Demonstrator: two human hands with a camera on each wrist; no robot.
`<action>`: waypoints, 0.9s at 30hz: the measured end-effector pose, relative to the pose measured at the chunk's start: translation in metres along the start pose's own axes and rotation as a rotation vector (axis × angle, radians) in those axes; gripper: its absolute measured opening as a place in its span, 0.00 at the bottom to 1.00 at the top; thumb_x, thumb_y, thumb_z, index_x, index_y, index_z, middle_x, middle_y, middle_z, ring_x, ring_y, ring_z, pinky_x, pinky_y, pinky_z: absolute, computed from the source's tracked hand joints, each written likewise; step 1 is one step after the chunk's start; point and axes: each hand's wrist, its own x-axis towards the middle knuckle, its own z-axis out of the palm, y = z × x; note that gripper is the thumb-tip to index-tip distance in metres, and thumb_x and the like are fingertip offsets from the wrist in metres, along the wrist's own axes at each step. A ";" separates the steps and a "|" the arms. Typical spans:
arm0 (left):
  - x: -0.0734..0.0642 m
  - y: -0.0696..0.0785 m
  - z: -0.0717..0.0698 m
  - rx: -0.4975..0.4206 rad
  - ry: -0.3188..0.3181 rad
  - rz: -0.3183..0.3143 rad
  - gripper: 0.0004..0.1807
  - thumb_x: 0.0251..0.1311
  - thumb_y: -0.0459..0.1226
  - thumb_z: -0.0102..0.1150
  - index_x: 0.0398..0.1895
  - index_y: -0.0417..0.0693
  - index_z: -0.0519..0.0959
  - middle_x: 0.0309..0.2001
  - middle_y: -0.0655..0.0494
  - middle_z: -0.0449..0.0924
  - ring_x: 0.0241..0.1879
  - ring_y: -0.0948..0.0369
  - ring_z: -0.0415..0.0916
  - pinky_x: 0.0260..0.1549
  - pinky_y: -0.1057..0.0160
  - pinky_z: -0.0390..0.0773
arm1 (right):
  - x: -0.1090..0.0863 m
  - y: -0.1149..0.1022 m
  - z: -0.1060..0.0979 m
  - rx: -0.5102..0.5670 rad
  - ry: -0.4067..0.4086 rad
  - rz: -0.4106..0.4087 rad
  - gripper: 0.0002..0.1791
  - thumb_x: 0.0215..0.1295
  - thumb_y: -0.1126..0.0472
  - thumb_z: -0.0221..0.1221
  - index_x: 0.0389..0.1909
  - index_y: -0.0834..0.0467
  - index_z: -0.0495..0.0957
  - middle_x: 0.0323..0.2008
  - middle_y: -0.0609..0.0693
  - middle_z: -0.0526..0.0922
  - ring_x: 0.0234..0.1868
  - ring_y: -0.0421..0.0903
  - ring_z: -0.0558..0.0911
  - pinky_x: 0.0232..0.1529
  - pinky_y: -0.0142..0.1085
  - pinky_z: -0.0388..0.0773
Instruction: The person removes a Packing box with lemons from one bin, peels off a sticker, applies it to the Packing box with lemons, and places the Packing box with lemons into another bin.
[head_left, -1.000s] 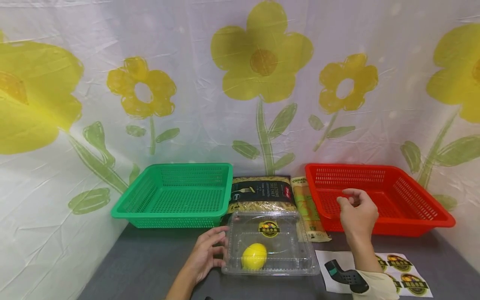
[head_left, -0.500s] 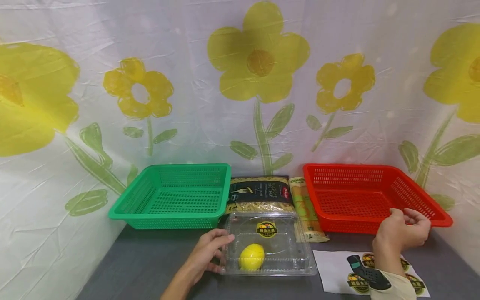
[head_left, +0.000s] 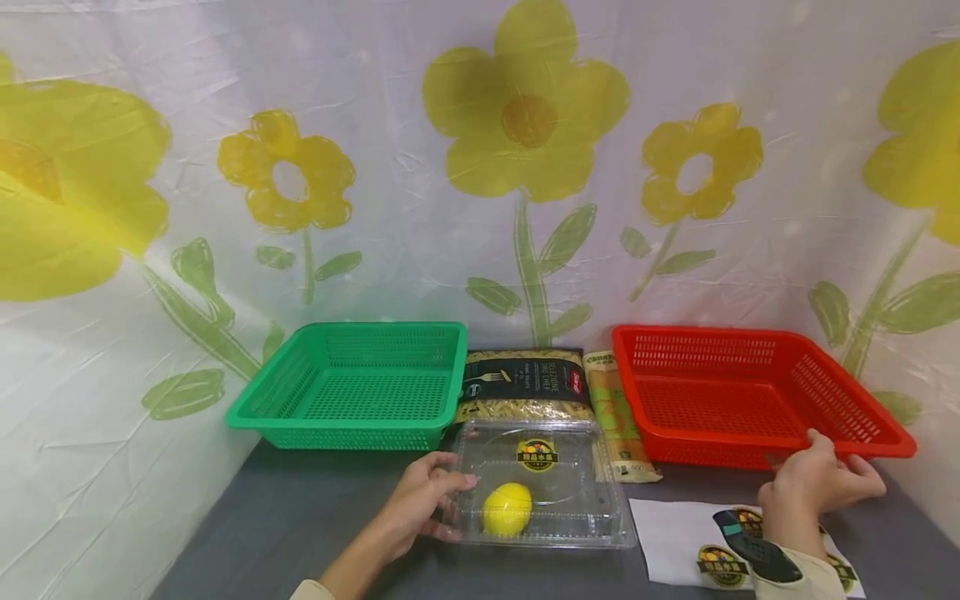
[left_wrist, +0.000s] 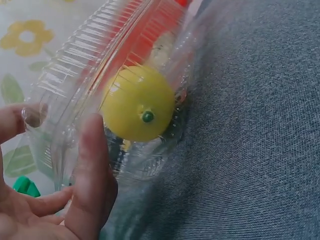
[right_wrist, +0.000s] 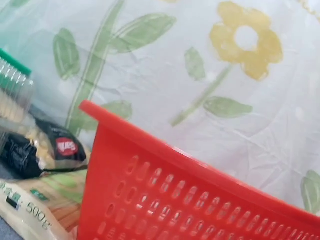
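Observation:
A clear plastic clamshell box (head_left: pixel 558 500) sits at front centre, with a yellow lemon (head_left: pixel 507 509) inside and a round fruit sticker (head_left: pixel 537 455) on its lid. My left hand (head_left: pixel 420 504) holds the box's left edge, thumb over the lid and fingers along the side. Close up in the left wrist view, the thumb (left_wrist: pixel 92 170) lies across the plastic beside the lemon (left_wrist: pixel 139 103). My right hand (head_left: pixel 810 482), fingers loosely bent, overlaps the front rim of the red basket (head_left: pixel 750 454), with nothing visible in it. The right wrist view does not show the hand.
A green basket (head_left: pixel 352 437) stands at back left. Between the baskets lie a pasta bag (head_left: pixel 525 375) and an orange-green noodle pack (head_left: pixel 618 425). Below my right forearm is a white sticker sheet (head_left: pixel 675 533). A flowered cloth (head_left: pixel 420 275) hangs behind.
My right hand has swung from over the red basket's left part to its front right rim. My left thumb has come over the box's edge; the box has stayed in place.

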 end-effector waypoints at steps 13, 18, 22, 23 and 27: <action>-0.009 0.005 0.001 -0.049 -0.006 0.006 0.38 0.61 0.41 0.65 0.69 0.29 0.62 0.49 0.40 0.75 0.29 0.57 0.74 0.27 0.47 0.87 | 0.009 -0.005 -0.004 0.123 -0.042 0.174 0.22 0.67 0.72 0.53 0.49 0.43 0.60 0.54 0.38 0.64 0.47 0.44 0.76 0.21 0.42 0.84; -0.012 0.008 0.002 -0.050 -0.011 -0.010 0.40 0.61 0.40 0.65 0.69 0.27 0.61 0.51 0.38 0.74 0.32 0.55 0.73 0.28 0.46 0.87 | 0.011 -0.003 -0.004 0.136 -0.048 0.169 0.22 0.67 0.71 0.54 0.51 0.43 0.61 0.55 0.39 0.66 0.53 0.46 0.76 0.20 0.43 0.84; -0.015 0.015 0.004 -0.064 -0.021 -0.006 0.39 0.61 0.40 0.65 0.69 0.27 0.61 0.52 0.37 0.74 0.29 0.56 0.74 0.28 0.46 0.87 | 0.011 -0.002 -0.004 0.155 -0.057 0.168 0.22 0.66 0.72 0.55 0.50 0.45 0.62 0.55 0.40 0.67 0.50 0.47 0.78 0.19 0.43 0.84; -0.015 0.018 0.004 -0.067 -0.024 -0.003 0.39 0.61 0.40 0.65 0.69 0.27 0.61 0.52 0.38 0.74 0.28 0.57 0.75 0.28 0.46 0.87 | 0.011 -0.002 -0.004 0.159 -0.061 0.168 0.21 0.66 0.72 0.55 0.50 0.45 0.62 0.54 0.41 0.67 0.48 0.47 0.79 0.19 0.43 0.84; -0.017 0.031 0.006 -0.082 -0.031 0.012 0.39 0.62 0.40 0.65 0.70 0.28 0.60 0.53 0.38 0.74 0.25 0.58 0.75 0.29 0.47 0.88 | 0.010 -0.002 -0.005 0.182 -0.067 0.168 0.22 0.65 0.73 0.56 0.49 0.47 0.62 0.52 0.43 0.67 0.35 0.48 0.81 0.16 0.42 0.82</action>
